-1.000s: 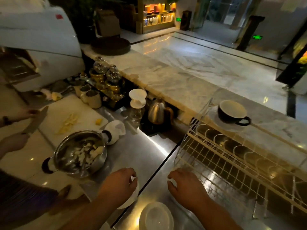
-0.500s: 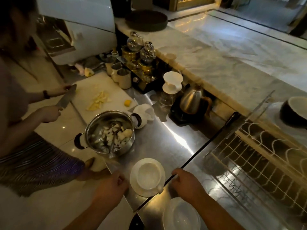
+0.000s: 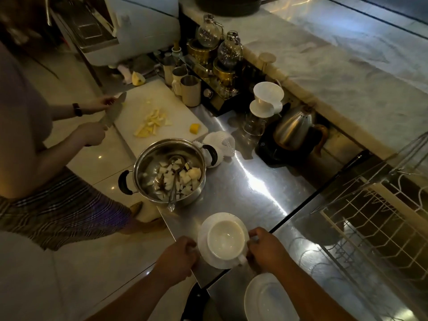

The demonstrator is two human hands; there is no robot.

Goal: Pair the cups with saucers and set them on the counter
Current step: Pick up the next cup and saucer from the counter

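A white cup (image 3: 225, 242) stands upright in a white saucer (image 3: 205, 228) on the steel worktop, near its front edge. My left hand (image 3: 177, 260) grips the saucer's left rim with curled fingers. My right hand (image 3: 266, 250) holds the right rim, close to the cup's handle, which points toward me. A second white saucer (image 3: 269, 300) lies bare on the steel just below my right forearm. The marble counter (image 3: 347, 66) runs along the far right, above the worktop.
A steel pot (image 3: 170, 174) of chopped pieces with a ladle sits just beyond the cup. Another person (image 3: 34, 140) holds a knife at a white cutting board (image 3: 159, 112). A kettle (image 3: 296, 128), a white dripper (image 3: 267, 98) and a wire dish rack (image 3: 375, 218) stand to the right.
The cup now sits on the saucer, and both my hands have closed in on the saucer's rims. The view has tilted down, so the dark cup on the counter is out of sight.
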